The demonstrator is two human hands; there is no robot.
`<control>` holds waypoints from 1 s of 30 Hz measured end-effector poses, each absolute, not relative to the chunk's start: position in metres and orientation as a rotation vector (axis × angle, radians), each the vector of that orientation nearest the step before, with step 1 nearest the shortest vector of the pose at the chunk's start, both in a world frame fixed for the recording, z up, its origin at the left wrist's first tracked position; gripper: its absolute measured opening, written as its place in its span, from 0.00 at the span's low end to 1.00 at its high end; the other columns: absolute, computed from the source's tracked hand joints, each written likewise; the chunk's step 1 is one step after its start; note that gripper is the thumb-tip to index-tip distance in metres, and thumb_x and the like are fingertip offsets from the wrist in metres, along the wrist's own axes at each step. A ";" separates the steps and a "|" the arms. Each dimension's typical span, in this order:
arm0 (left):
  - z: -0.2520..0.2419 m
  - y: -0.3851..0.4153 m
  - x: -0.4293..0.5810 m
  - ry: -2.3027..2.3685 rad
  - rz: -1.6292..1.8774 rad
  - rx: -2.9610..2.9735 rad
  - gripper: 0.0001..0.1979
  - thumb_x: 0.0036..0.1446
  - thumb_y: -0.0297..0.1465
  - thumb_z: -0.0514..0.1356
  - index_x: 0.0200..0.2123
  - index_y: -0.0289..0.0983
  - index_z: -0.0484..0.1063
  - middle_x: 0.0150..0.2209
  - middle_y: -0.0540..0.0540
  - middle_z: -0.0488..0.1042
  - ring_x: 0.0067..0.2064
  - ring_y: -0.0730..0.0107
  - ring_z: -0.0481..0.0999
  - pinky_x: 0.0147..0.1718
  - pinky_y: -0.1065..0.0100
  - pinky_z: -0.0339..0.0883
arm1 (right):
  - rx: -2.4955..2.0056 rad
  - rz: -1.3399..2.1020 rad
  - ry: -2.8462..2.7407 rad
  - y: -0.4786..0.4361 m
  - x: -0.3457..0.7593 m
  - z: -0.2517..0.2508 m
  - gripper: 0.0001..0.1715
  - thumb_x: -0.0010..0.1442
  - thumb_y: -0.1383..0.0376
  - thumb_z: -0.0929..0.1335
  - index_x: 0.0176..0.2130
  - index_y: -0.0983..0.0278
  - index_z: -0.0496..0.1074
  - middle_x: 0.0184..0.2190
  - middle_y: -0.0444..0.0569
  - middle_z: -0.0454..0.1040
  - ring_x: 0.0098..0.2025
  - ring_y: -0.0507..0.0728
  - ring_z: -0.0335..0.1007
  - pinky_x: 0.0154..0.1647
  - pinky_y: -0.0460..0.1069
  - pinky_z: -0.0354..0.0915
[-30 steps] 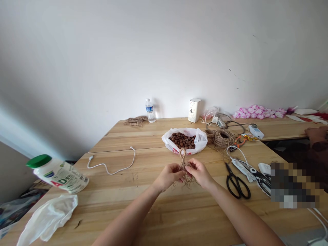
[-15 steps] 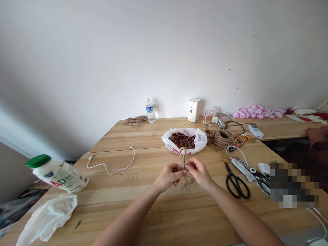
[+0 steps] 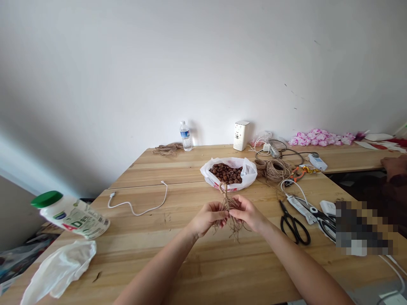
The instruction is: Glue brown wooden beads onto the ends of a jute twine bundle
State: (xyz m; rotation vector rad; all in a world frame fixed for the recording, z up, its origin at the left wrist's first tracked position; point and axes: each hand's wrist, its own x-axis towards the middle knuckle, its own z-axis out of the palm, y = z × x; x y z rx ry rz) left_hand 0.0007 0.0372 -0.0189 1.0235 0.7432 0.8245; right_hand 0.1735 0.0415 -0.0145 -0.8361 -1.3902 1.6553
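Observation:
Between my two hands is a knotted piece of brown twine (image 3: 224, 190), with a braided loop at its top and loose strands fanning out below. My left hand (image 3: 210, 216) pinches it from the left, fingers closed at the knotted part. From the right, my right hand (image 3: 246, 212) pinches the strands, thumb and forefinger together. Just beyond stands an open white plastic bag (image 3: 249, 180) holding many brown nut-like pieces (image 3: 227, 173). Black-handled scissors (image 3: 294, 226) lie on the table to the right of my right forearm.
Twine rolls (image 3: 277, 170) sit right of the bag, near orange-handled pliers (image 3: 295, 174). A water bottle (image 3: 185, 136) and white canister (image 3: 241, 135) stand by the wall. Leftward are a white cable (image 3: 136, 212), a green-capped bottle (image 3: 74, 216) and a plastic bag (image 3: 60, 269). Another person's hand (image 3: 394, 167) shows far right.
The twine loop has tipped a little to the left. Its loose strands now spread more widely under my fingers, and my right hand's grip has shifted slightly.

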 end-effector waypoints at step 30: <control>-0.022 0.038 0.003 0.674 0.805 1.354 0.18 0.47 0.42 0.63 0.34 0.31 0.69 0.25 0.46 0.71 0.23 0.75 0.67 0.22 0.72 0.58 | -0.856 1.701 -1.605 0.044 0.179 -0.027 0.21 0.55 0.61 0.67 0.46 0.63 0.57 0.23 0.39 0.68 0.18 0.47 0.62 0.18 0.43 0.60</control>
